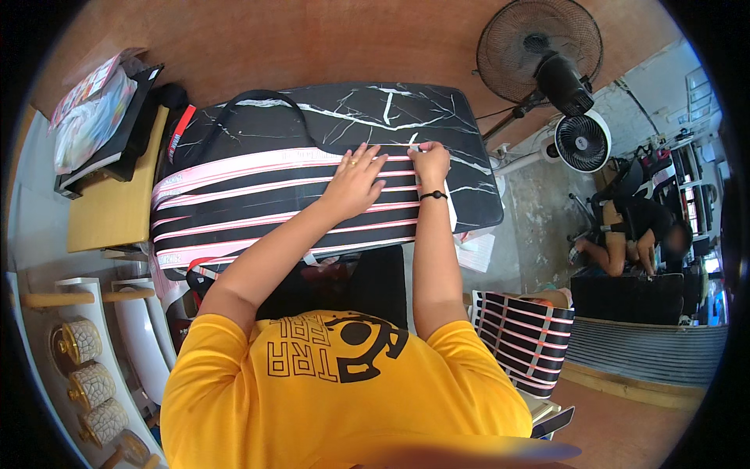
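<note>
Long pink-and-black striped strips lie side by side across a black table with white marble veins. My left hand rests flat on them, fingers spread, near their far right part. A loose black strap loops over the table's far left side and runs along the far edge of the strips toward my hands. At the strips' right end, my right hand is closed in a pinch at the far corner. What lies between its fingertips is too small to make out.
Bundled striped strips stand at my right. A black fan and a white fan are beyond the table's right end. At left are a wooden stand and patterned canisters. Another person crouches far right.
</note>
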